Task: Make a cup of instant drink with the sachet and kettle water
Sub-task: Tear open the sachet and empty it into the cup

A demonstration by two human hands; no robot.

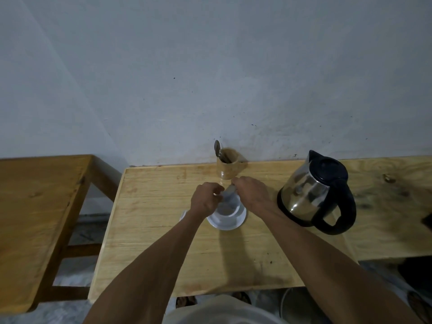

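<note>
A white cup (230, 210) stands on a white saucer (231, 224) in the middle of the wooden table (163, 242). Both my hands hover just above the cup's far rim. My left hand (205, 198) and my right hand (251, 191) pinch a small silvery sachet (229, 191) between them, one at each end. The sachet is blurred and mostly hidden by my fingers. A steel kettle (313, 192) with a black lid and handle stands to the right of the cup.
A wooden holder (230, 168) with spoons stands against the wall behind the cup. A second wooden table (35, 218) is at the left, across a gap. The table continues to the right past the kettle.
</note>
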